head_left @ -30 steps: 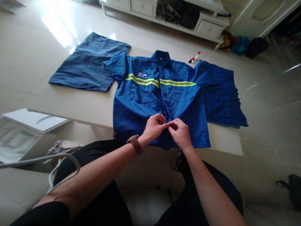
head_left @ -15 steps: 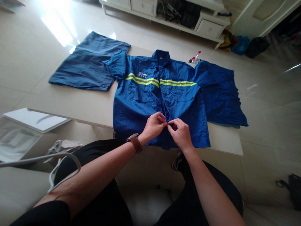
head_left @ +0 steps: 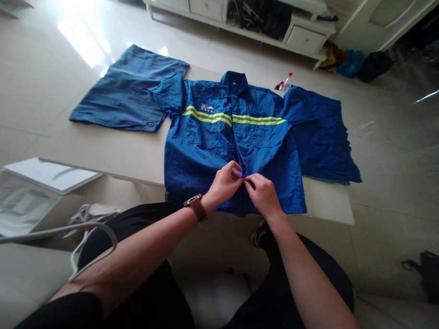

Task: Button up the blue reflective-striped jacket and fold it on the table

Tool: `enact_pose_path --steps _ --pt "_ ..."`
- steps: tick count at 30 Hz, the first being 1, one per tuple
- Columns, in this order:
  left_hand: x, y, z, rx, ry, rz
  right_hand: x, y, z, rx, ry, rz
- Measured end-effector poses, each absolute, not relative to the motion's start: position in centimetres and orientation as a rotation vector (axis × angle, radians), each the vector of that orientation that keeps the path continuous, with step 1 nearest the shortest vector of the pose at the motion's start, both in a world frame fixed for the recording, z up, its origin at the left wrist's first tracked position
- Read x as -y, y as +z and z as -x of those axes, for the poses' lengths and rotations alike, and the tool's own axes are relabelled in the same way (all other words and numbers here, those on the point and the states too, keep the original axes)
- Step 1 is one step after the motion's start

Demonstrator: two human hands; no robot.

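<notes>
Pinching the front placket of the blue work shirt [head_left: 219, 145] near its hem, our left hand [head_left: 225, 183] and right hand [head_left: 264, 195] closed on the fabric, fingertips meeting, shirt spread flat on the counter [head_left: 118, 153], darker blue garment [head_left: 130, 91] beside it.

The white chest mark on the blue shirt [head_left: 218, 135] is unreadable.

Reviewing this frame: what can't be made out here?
Head view only:
- Button under the left hand and right hand: hidden by fingertips.
- Shirt chest logo: too small to read.
- Small bottles: labels too small.
- Shelf clutter: dark, indistinct.
</notes>
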State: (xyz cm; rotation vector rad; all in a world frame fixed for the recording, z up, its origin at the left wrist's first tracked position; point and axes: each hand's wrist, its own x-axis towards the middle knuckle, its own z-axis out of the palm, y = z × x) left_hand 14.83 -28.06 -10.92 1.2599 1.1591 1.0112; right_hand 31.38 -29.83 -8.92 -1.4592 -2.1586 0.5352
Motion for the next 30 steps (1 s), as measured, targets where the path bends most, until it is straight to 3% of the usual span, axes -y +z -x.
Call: enact_pose_path --steps 25,30 --pt "27.9 -10.6 -14.9 -1.276 0.968 -1.174 30.0 -8.8 -31.1 2.248 0.418 1.468" --pt "28.0 -9.2 -14.4 -1.458 0.771 -1.296 30.1 -8.9 -30.9 2.246 0.405 1.471"
